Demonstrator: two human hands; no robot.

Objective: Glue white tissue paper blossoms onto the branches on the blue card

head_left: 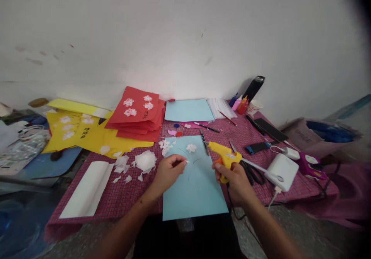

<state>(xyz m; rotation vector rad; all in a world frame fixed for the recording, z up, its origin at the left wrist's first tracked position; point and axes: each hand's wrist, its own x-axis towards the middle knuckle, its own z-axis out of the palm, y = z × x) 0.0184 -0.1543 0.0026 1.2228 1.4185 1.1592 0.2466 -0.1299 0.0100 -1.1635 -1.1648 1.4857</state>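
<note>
My left hand [171, 171] pinches a small white piece of paper [187, 161] between thumb and fingertips, above a light blue sheet [194, 199]. My right hand [236, 181] is wrapped round the grip of a yellow hot glue gun [223, 151]. A translucent glue stick [255, 165] sticks out of its back, and its nozzle points left toward the sheet's top. On the sheet are thin dark pencil-like lines and a crumpled white paper flower [191, 148]. Loose white paper bits [166, 146] lie at its upper left corner.
Torn white paper [145, 161] and a folded white sheet [84, 191] lie left. Behind are red sheets [139, 112] with white flowers, yellow sheets [95, 135] and a light blue stack [188, 110]. Scissors [252, 172], a white power adapter [282, 172] and a black bottle [253, 88] are right.
</note>
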